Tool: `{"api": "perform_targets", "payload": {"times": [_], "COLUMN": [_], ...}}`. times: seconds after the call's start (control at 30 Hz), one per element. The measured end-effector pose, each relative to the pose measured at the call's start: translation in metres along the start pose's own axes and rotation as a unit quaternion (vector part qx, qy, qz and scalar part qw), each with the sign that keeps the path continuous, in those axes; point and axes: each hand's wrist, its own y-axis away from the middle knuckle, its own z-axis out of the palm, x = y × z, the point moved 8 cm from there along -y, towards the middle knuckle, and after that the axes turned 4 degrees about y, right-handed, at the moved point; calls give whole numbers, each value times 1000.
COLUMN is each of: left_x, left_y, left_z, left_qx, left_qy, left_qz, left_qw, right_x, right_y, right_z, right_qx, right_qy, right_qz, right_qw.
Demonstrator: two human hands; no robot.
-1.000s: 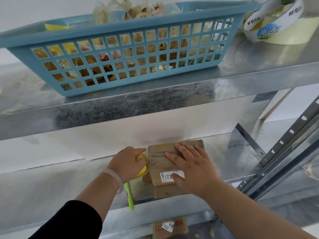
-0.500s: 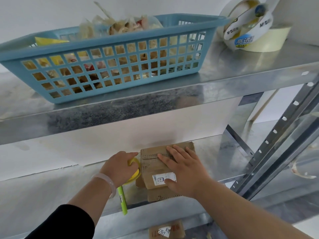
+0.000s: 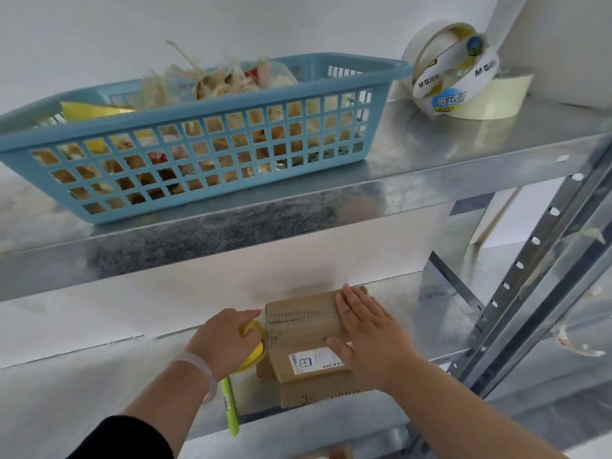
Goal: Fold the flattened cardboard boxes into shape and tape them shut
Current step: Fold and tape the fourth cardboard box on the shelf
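Tape is going on: our left grip is holding the yellow tape roll beside the brown cardboard box on the grey metal shelf, while our right grip, fingers flat, is sliding rightward, smoothing it.

Left sleeve: black, long, ending partway up the forearm.
Bangle: pale, translucent, smooth, worn on the left arm.
Right arm: bare from right hand to frame edge.

Partly hidden things
The left hand covers most of the yellow tape roll; the label print on the cardboard box is too small to read.
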Motion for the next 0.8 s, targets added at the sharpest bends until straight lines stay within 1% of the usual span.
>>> {"api": "perform_targets", "payload": {"times": [0.07,0.1,0.2,0.23,0.33,0.43,0.57,0.7,0.73,0.8], "left_x": [-1,-2,-8,-10,-20,-27,-23,-25,-27,-27], "left_y": [1,1,6,8,17,22,24,21,20,18], "left_z": [0,-1,-3,-3,-6,-9,-14,-18,-18,-19], "left_qx": [-4,-8,-16,-14,24,66,81,81,72,52], "left_qy": [4,5,41,64,130,151,124,65,40,-48], "left_qz": [-2,-2,1,3,-1,13,33,19,13,20], "left_qw": [1000,1000,999,998,991,986,988,994,996,997], "right_x": [0,3,1,3,7,17,21,17,17,16], "right_y": [0,-1,-1,-1,-2,-4,-5,-5,-5,-5], "right_z": [-1,3,-6,-5,1,9,8,6,6,6], "right_qx": [-1,4,57,56,46,27,26,33,39,37], "right_qy": [20,22,56,66,58,64,77,70,72,69], "right_qz": [-7,3,22,29,33,37,35,26,21,16], "right_qw": [1000,1000,997,996,997,997,996,997,996,997]}}
